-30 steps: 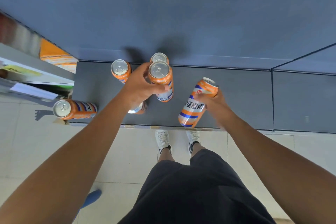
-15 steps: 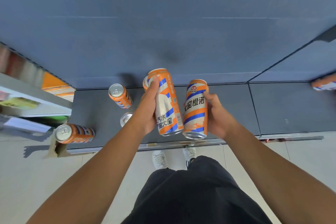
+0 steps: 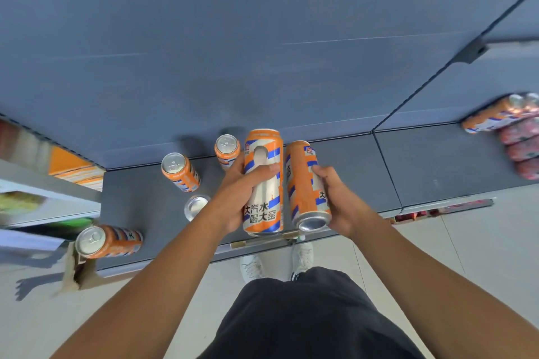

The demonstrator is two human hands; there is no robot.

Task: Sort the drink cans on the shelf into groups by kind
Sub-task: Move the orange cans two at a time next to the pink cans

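A: Where do the cans sit against the shelf?

B: Two are off it. The left hand [image 3: 236, 192] is wrapped round one orange can [image 3: 262, 213], thumb across its front. The right hand [image 3: 335, 198] is clamped on a second orange can [image 3: 302, 183], tilted with its base toward the camera. Both hang just above the front edge of the shelf [image 3: 437, 178], close side by side; I cannot tell whether they touch.

A: And the rest?

B: Three standing cans [image 3: 180, 172] are on the shelf's left half, one partly hidden behind the left wrist. A fallen can [image 3: 108, 242] lies on its side at the shelf's left front corner. At its far right end there is a blurred cluster of orange cans [image 3: 495, 116] with red cans [image 3: 522, 148] in front.

A: What could go wrong?

B: I'd guess both held cans are bound for that right-end cluster. With both hands full, nothing is free to catch a slip, and a dropped can would fall past the shelf's front edge to the floor [image 3: 466, 256] by the shoes [image 3: 252, 267]. The fallen can could roll off the front if the shelf is jolted. And a can set down carelessly might topple the packed ones
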